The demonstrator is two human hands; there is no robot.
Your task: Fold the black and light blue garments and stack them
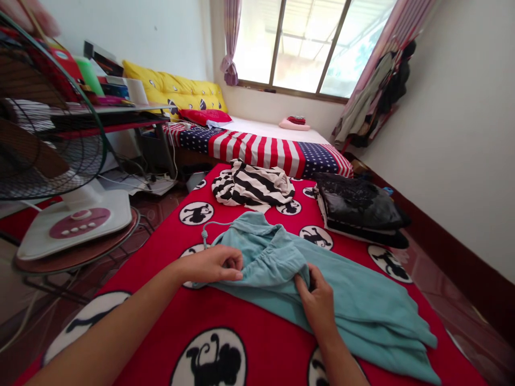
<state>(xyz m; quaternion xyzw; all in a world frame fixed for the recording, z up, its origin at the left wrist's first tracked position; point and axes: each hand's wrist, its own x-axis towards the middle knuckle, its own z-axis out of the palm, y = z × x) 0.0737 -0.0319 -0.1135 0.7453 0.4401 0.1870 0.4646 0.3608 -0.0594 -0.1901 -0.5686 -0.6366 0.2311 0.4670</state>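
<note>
A teal garment with a knotted drawstring lies across the red bedspread, its gathered upper part bunched and its long part stretching right. My left hand is closed at the left of the gathered part, fingers curled and thumb against the cloth edge; its fingertips are partly hidden. On the other side of the gathers, my right hand grips the folded edge between thumb and fingers. Beyond the teal garment sits a crumpled black-and-white striped garment.
A stack of dark folded clothes stands at the right edge of the red bedspread. To the left, a fan rests on a round stool beside a cluttered desk. A bed with a flag-patterned cover lies under the window.
</note>
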